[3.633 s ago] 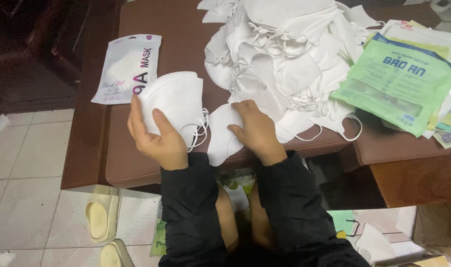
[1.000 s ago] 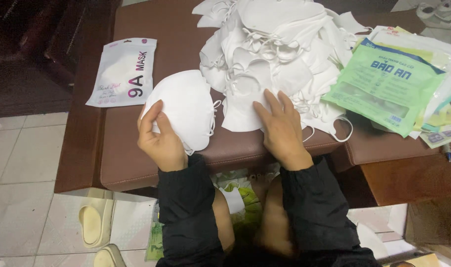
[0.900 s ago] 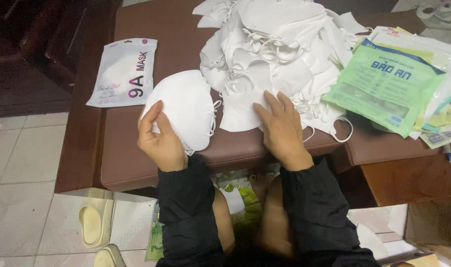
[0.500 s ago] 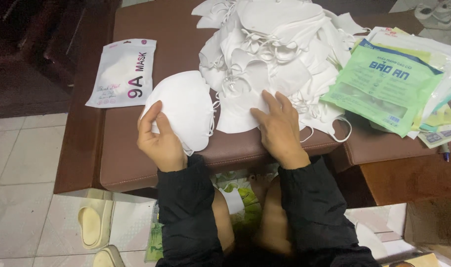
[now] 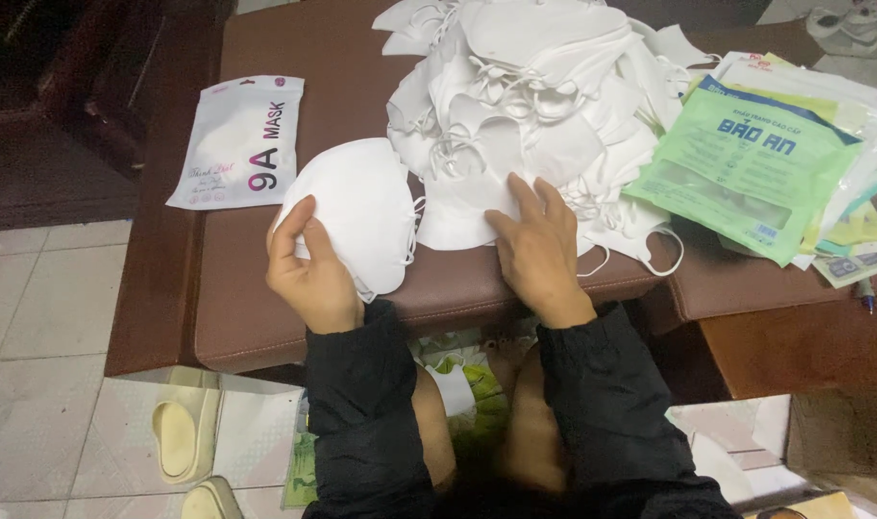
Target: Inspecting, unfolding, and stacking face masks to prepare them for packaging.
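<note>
- Nearest: black sleeves (image 5: 592,404) and bare knees at the table's near edge; person sits close, so both hands work w/o stretching.
- Left hand (image 5: 308,264) grips a small stack of white masks (image 5: 357,211), thumb on top, fingers curled under the stack's left edge. Stack sits near the front left of the brown table (image 5: 333,38), apart from the loose ones, prob. to keep the squared-up ones from mixing back in.
- Stack looks clean white, domed, edges lined up; ear loops hang off its right side. How many masks are in it can't be told from this angle.
- Right hand (image 5: 539,245) lies flat, fingers spread and not gripping, palm down on one folded white mask (image 5: 462,207) at the pile's near edge. It reads as pressing that one flat, or pinning it apart from the rest.
- Behind: big loose pile of masks (image 5: 525,96), white, loops tangled, heaped mid-table within reach of the right hand.
- Left, further back: white flat pouch (image 5: 236,144) lying alone, well clear of the pile.
- Right: green packets (image 5: 746,163) fanned over other packaging, touching the pile's right side.
- Floor below left: pale slippers (image 5: 179,442) on tiles.
</note>
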